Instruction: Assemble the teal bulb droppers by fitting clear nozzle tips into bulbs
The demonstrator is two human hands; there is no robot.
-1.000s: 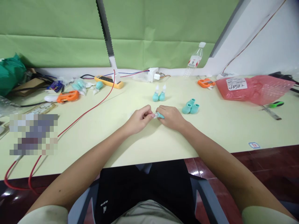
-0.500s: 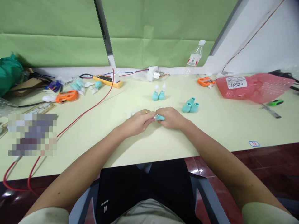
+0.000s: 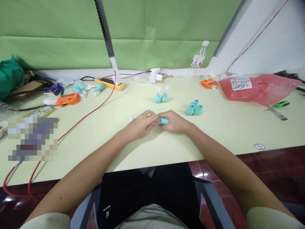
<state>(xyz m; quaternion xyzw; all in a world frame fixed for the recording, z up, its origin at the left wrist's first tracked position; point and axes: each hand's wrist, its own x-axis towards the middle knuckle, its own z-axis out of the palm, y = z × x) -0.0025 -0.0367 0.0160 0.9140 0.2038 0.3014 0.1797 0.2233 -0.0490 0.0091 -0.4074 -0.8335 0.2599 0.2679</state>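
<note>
Near the front middle of the table, my right hand (image 3: 175, 121) is closed round a teal rubber bulb (image 3: 164, 121), its neck pointing left. My left hand (image 3: 144, 123), with a ring on one finger, is pinched at the neck, on a small clear nozzle that the fingers now mostly hide. Behind my hands stand two teal bulbs (image 3: 161, 98) with whitish nozzles (image 3: 166, 88) pointing up. To their right three teal bulbs (image 3: 194, 108) without nozzles sit close together, their open necks showing. Small clear pieces (image 3: 135, 116) lie partly hidden beside my left hand.
At the back are a yellow multimeter (image 3: 111, 83), a plastic bottle (image 3: 199, 57) and an orange tool (image 3: 209, 83). Pink bubble wrap (image 3: 257, 90) lies right, near a green-handled tool (image 3: 282, 104). A red cable (image 3: 88, 115) crosses the left side, near another orange tool (image 3: 68, 99).
The teal bulb has turned slightly in my right hand. The clear nozzle, seen between my hands before, is now mostly covered by my left fingers and the bulb's neck.
</note>
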